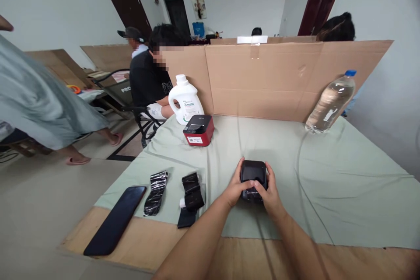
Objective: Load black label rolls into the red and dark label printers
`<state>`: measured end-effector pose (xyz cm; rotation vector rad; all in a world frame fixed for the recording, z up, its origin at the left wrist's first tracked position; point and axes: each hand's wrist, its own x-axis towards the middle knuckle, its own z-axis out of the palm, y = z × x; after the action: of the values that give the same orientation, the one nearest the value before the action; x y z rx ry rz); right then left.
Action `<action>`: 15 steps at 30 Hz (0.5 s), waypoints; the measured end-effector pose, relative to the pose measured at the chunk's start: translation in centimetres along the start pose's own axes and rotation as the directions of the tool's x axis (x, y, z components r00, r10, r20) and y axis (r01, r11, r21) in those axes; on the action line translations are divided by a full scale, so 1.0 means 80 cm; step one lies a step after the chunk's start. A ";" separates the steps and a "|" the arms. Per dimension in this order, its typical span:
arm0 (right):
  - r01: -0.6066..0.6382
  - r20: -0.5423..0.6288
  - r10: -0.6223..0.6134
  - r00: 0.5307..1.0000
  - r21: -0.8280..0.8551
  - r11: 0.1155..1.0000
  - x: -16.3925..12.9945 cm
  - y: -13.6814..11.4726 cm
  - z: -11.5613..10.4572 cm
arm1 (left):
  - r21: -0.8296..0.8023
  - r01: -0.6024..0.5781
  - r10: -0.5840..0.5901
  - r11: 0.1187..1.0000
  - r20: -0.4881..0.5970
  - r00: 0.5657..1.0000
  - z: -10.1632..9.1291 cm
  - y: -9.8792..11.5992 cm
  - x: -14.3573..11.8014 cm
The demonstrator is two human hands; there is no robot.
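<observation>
A long black slab-like phone (114, 225) lies across the left edge of the pale green cloth (344, 183), partly on the bare wooden tabletop (131, 249). Just right of it sit two crumpled black plastic rolls (156, 193) (192, 192), apart from each other. Open cloth separates them from the left hand (236, 188) and right hand (269, 194), both clamped around a small black rounded box-shaped device (252, 179) near the table's front edge. Behind, a red-and-black box printer (198, 130) and white plastic jug (184, 99) stand by the cardboard partition (278, 78). A clear water bottle (331, 103) leans far right, broad cloth free before it.
</observation>
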<state>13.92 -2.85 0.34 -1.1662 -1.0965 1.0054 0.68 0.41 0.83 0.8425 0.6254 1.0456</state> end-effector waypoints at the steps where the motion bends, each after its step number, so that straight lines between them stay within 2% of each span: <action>1: -0.023 0.015 0.022 1.000 0.022 1.000 -0.001 0.002 0.000 | 0.025 -0.005 0.005 1.000 0.006 1.000 -0.002 -0.002 0.001; 6: -0.138 0.132 0.123 0.984 0.108 0.984 0.008 -0.002 -0.012 | 0.077 -0.033 0.033 0.997 -0.002 0.999 -0.010 -0.008 0.005; 12: -0.204 0.135 0.186 0.973 0.137 0.969 0.018 0.002 -0.018 | -0.158 0.055 -0.061 0.986 -0.032 0.998 -0.010 -0.005 0.012; 15: -0.206 0.111 0.190 0.975 0.151 0.967 0.017 0.005 -0.017 | -0.190 0.078 -0.086 0.979 -0.034 0.996 -0.007 -0.001 0.014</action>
<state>15.54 -1.71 0.04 -1.1197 -0.9656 1.2937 0.73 1.61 0.40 0.6255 0.5816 1.0326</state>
